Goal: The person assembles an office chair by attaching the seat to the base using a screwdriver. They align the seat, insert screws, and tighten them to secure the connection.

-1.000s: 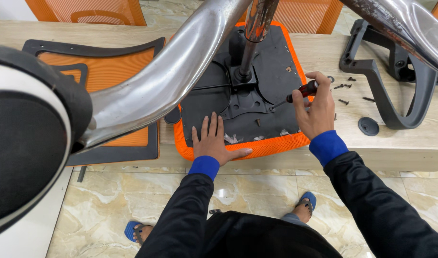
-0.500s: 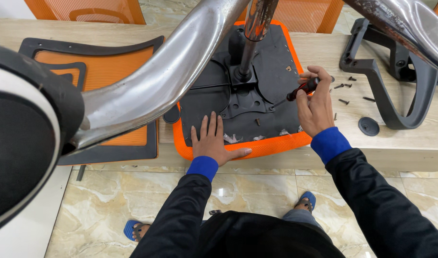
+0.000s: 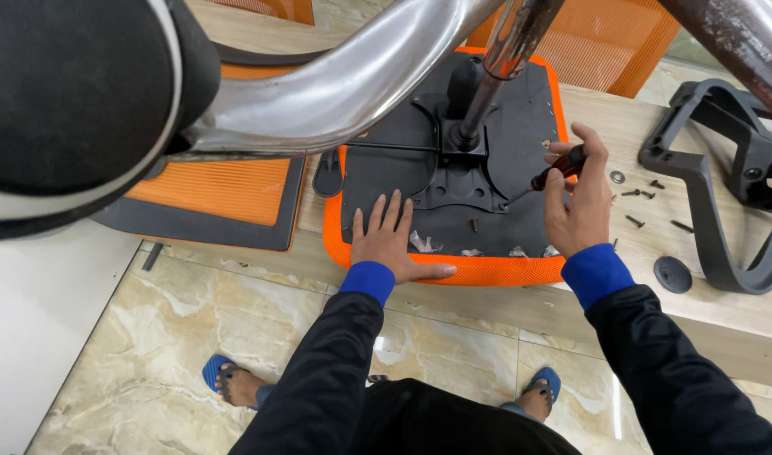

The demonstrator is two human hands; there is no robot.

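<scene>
An orange chair seat [image 3: 487,271] lies upside down on the wooden table, its black underside and metal mounting plate [image 3: 453,173] facing up. My left hand [image 3: 392,240] lies flat on the seat's near edge, fingers spread. My right hand [image 3: 575,202] grips a screwdriver [image 3: 547,175] with a red and black handle, its tip touching the right corner of the plate. A chrome chair base with a gas cylinder [image 3: 495,72] rises from the plate toward the camera.
Loose black screws and a washer [image 3: 643,198] lie on the table [image 3: 689,316] right of the seat, near a black armrest [image 3: 723,194] and a round cap [image 3: 673,274]. An orange mesh backrest [image 3: 209,198] lies at left. A black caster wheel [image 3: 74,101] looms at top left.
The view has shifted, so the seat and hands sit a little further right. My right hand has lowered the screwdriver tip to the plate's corner. My left hand stays flat on the seat.
</scene>
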